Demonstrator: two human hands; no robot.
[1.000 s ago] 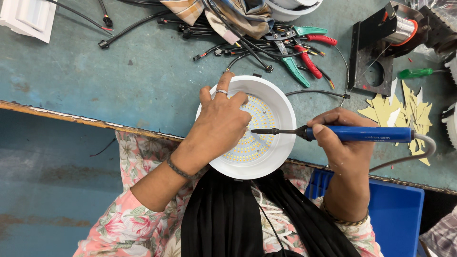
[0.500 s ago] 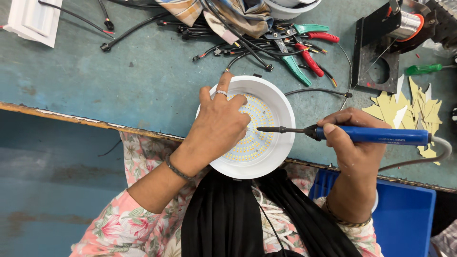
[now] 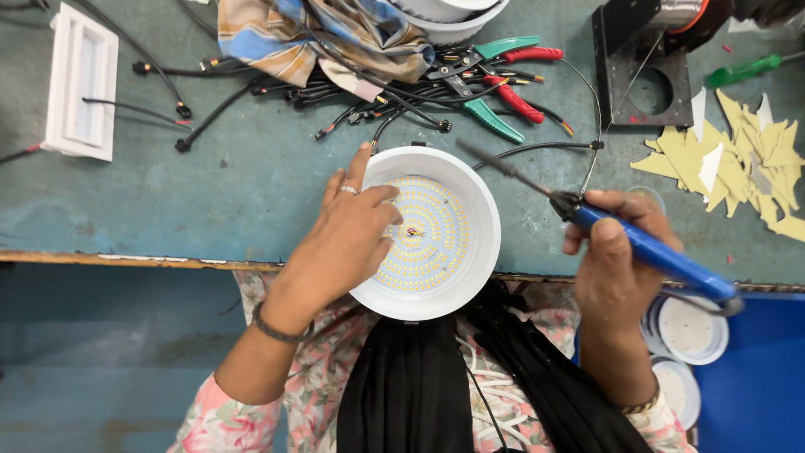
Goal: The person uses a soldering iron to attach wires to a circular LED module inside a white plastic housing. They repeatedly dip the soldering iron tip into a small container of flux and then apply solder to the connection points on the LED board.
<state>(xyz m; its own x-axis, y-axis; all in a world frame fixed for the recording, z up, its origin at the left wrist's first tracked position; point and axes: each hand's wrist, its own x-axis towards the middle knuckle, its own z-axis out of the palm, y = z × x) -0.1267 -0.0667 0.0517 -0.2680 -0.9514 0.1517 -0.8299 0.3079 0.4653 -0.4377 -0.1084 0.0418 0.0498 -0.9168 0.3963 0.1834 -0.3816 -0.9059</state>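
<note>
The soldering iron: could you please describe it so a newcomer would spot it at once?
Start at the round white lamp at the bench's near edge. Just right of it, the right hand holds the soldering iron: a blue handle with a thin dark tip, unlike the red and green pliers behind.

Workshop — worn bench point(image 3: 210, 201), pliers point(image 3: 495, 84), cables point(image 3: 251, 88)

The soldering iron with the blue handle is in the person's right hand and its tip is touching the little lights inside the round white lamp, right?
Not quite. In the head view the right hand does hold the soldering iron, but its tip is lifted off to the upper right, above the rim of the round white lamp, not touching the little lights. The left hand rests on the lamp.
</note>
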